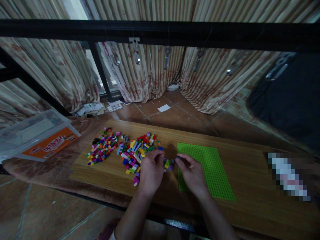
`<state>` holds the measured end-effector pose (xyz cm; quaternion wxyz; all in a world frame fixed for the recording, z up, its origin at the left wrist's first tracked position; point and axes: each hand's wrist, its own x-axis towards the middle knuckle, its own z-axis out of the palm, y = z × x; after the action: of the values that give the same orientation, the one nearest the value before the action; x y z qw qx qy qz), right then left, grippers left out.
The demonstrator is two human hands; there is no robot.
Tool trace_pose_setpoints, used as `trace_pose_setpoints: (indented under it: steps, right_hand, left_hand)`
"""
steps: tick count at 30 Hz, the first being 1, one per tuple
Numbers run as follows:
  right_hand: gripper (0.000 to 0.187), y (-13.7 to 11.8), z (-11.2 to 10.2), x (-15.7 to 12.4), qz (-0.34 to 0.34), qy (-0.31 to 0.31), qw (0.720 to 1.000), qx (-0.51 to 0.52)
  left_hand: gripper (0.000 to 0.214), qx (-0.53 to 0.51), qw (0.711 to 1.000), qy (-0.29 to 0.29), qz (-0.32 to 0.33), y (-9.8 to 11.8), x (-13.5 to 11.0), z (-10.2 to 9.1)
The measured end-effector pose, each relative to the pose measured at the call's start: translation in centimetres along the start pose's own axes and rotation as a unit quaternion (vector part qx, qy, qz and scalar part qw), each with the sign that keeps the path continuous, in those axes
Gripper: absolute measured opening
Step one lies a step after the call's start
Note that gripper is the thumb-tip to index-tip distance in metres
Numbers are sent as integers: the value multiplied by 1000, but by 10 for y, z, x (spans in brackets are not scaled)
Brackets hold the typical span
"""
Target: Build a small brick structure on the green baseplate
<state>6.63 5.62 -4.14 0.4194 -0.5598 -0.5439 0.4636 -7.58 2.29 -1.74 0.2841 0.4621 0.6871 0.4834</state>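
Note:
My left hand [152, 170] is closed at the right edge of a mixed pile of toy building bricks [135, 153]. Its thumb and fingers are pinched together, and whatever may be between them is hidden. My right hand [193, 172] pinches a small dark blue brick [177, 158] between thumb and fingertips. That hand is over the left part of a green studded baseplate [207, 170], which lies flat on the wooden tabletop [115, 178]. Several loose blue, purple and yellow-green bricks [168, 164] sit between my two hands.
A second pile of smaller bricks [103, 146] lies farther left. Beyond it stands a clear plastic box [40, 133] with an orange label. At the right, a blurred-out rectangular object [287, 176] rests on the table. Striped curtains [150, 73] hang behind a dark metal bar [160, 31].

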Motion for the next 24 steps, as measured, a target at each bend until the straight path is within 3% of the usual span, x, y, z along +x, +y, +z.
trace_pose_setpoints:
  steps: [3,7,19,24]
  right_hand:
    - [25,9,0,-1,-73,-20,982,-170]
    - [32,15,5,-4,-106,-45,962,-248]
    - [36,13,-9,2,-94,-51,963,-248]
    - [38,8,-8,-2,-122,-108,956,-243]
  left_hand:
    - [20,162,986,-10,26,-5,3,-7]
    - [24,263,963,-42,45,-5,-1,-4]
    - [32,278,959,-48,36,-9,1,-11]
    - [33,277,960,-35,31,-10,2,-13]
